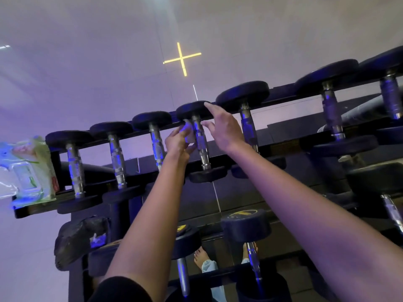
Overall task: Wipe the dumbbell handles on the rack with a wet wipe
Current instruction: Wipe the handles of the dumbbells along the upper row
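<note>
Several black dumbbells with chrome knurled handles lie across the top tier of a black rack [283, 147]. My left hand [180, 141] pinches a white wet wipe [189, 131] and holds it against the left side of the fourth dumbbell's handle [201, 142], near its far end. My right hand [222, 127] hovers just right of that handle with its fingers spread; the fingertips reach the rim of that dumbbell's far head [193, 109].
A green and white wet-wipe pack [28, 168] stands at the rack's left end. A dark crumpled bag [80, 238] hangs below it. Larger dumbbells fill the lower tiers [246, 227]. A pale wall is behind; bare feet show on the floor [202, 258].
</note>
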